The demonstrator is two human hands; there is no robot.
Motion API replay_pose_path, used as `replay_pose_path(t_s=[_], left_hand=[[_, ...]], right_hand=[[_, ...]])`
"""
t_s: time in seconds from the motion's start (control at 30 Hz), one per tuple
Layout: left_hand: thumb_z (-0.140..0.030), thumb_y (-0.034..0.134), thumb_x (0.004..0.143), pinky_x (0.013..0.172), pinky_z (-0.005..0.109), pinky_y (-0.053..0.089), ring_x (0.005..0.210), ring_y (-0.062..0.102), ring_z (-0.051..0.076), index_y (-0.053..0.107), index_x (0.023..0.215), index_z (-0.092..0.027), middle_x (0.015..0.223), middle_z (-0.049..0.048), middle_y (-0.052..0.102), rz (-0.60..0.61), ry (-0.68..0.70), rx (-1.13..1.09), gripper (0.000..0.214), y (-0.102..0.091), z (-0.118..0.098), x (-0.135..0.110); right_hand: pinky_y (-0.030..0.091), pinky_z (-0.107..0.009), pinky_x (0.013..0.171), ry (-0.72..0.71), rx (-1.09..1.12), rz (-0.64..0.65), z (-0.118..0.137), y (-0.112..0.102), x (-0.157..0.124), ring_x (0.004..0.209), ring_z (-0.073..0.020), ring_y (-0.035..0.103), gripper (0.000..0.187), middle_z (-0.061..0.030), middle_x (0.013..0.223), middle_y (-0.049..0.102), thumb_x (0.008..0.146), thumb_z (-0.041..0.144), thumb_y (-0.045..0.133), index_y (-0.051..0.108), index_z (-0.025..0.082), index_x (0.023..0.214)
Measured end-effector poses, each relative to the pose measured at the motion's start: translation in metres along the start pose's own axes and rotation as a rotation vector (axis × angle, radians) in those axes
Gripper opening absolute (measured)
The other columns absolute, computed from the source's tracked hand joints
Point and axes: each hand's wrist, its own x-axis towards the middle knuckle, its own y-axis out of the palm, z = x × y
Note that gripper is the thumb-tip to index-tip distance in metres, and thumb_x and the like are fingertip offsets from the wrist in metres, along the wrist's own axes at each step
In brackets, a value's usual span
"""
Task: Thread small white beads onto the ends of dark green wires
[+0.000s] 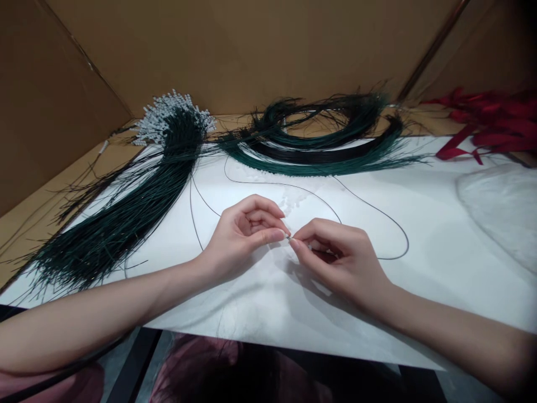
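Observation:
My left hand (247, 235) and my right hand (339, 252) meet fingertip to fingertip over a white sheet (423, 308). Both are closed in a pinch, around a thin dark cord (408, 243). A tiny whitish piece (287, 237) shows at the fingertips; its exact kind is too small to tell. Slack cord loops out from behind my right hand and across the sheet. Left of my hands lies a thick bundle of dark green cords (126, 218), with many white tips (168, 120) clustered at its far end.
Curved bundles of dark green cord (310, 165) lie at the back. Small white bits (293, 197) are scattered on the sheet before them. Red ribbons (499, 126) are heaped at the far right, above a clear plastic bag (499, 207). Brown panels (251, 50) enclose the back and sides.

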Motion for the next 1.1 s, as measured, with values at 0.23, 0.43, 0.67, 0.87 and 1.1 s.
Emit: replay_pose_path(t_s=[0.23,0.43,0.67,0.87,1.1], left_hand=[[-0.018,0.086,0.073,0.072,0.022,0.055,0.072,0.072,0.013,0.065,0.091,-0.015,0.078,0.0027,0.076,-0.007,-0.006,0.003,0.027,0.0001,0.0014,0.0009],[-0.015,0.084,0.075,0.074,0.02,0.055,0.075,0.072,0.011,0.066,0.092,-0.016,0.079,0.0023,0.076,0.013,0.003,-0.002,0.025,-0.0016,0.0021,0.001],[-0.017,0.082,0.078,0.076,0.02,0.056,0.078,0.073,0.012,0.065,0.093,-0.016,0.082,0.003,0.075,0.017,0.017,0.048,0.023,-0.001,0.0013,-0.0008],[-0.017,0.08,0.08,0.079,0.02,0.056,0.083,0.07,0.012,0.067,0.092,-0.016,0.086,0.0011,0.07,0.005,0.094,0.169,0.017,0.0011,0.0016,-0.0041],[-0.019,0.077,0.085,0.079,0.019,0.055,0.084,0.068,0.01,0.067,0.093,-0.017,0.088,0.0005,0.067,0.031,0.211,0.304,0.013,0.0002,0.0022,-0.0044]], right_hand=[[0.031,-0.024,0.048,-0.01,-0.01,-0.002,-0.0002,-0.0002,0.0,0.052,-0.0071,0.038,0.015,0.0022,0.06,0.053,0.09,0.015,0.061,0.064,0.016,0.075],[0.032,-0.024,0.049,0.001,-0.017,0.004,-0.002,0.0001,0.0006,0.052,-0.0074,0.039,0.017,0.0019,0.061,0.054,0.091,0.016,0.061,0.064,0.016,0.074],[0.032,-0.024,0.049,0.018,-0.011,0.001,0.0011,-0.0007,0.0002,0.053,-0.0076,0.038,0.016,0.0023,0.06,0.051,0.09,0.014,0.061,0.064,0.016,0.074],[0.033,-0.024,0.05,0.045,-0.004,0.001,0.0006,0.0005,0.0007,0.053,-0.0079,0.039,0.016,0.0028,0.059,0.049,0.09,0.014,0.061,0.064,0.015,0.074],[0.033,-0.024,0.05,0.045,-0.01,0.011,0.0005,-0.0001,0.0019,0.054,-0.0077,0.039,0.016,0.0029,0.061,0.049,0.09,0.013,0.061,0.065,0.015,0.074]])
